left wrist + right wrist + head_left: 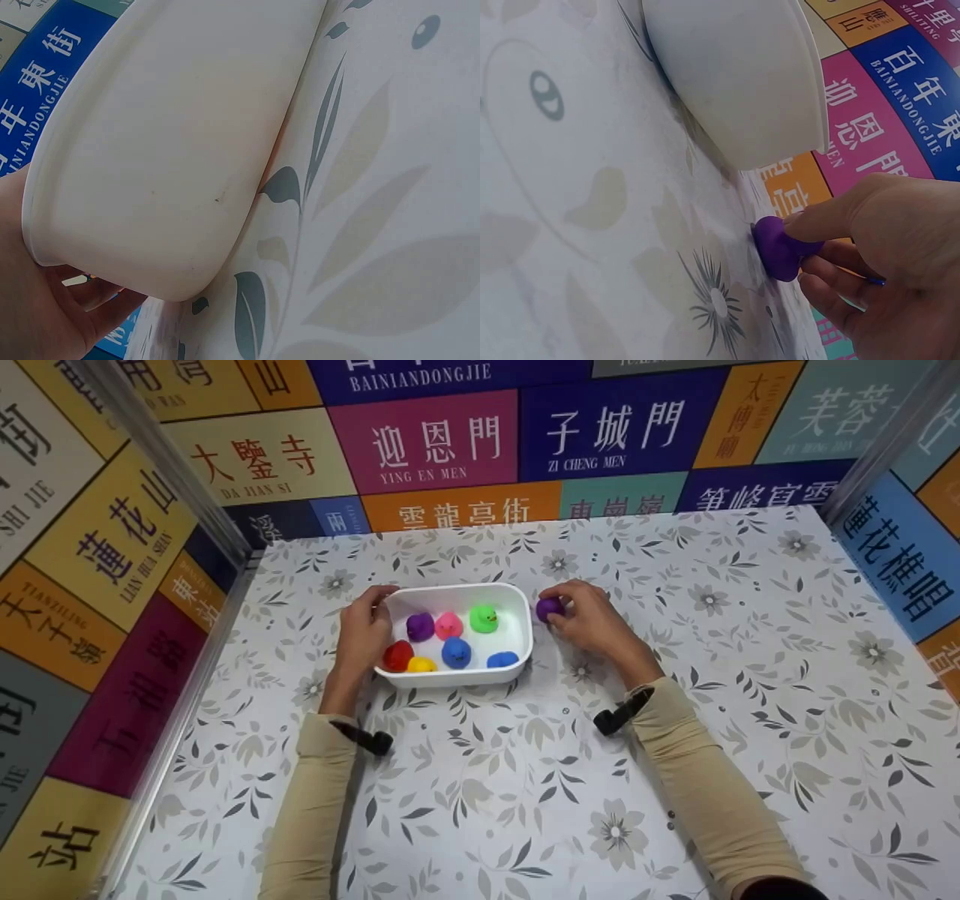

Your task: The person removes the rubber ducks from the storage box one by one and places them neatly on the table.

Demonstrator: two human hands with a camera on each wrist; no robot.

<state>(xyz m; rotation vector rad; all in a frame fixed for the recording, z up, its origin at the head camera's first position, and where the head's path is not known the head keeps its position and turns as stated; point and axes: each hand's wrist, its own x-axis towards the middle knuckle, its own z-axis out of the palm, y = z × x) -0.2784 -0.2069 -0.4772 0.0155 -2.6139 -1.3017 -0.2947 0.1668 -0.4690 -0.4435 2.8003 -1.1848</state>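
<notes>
Right hand [590, 616] pinches a partly hidden purple toy [776, 253]; left hand [361, 631] holds a white tub [459, 679].

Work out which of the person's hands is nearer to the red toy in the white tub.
Left. The left hand holds the end of the white tub just beside the red toy; the right hand is beyond the opposite end, pinching a purple toy.

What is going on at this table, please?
A person's left hand holds the left end of a white tub on the patterned table. Seven small toys lie inside. The right hand pinches a purple toy just outside the tub's right end; it is not yet inside.
</notes>
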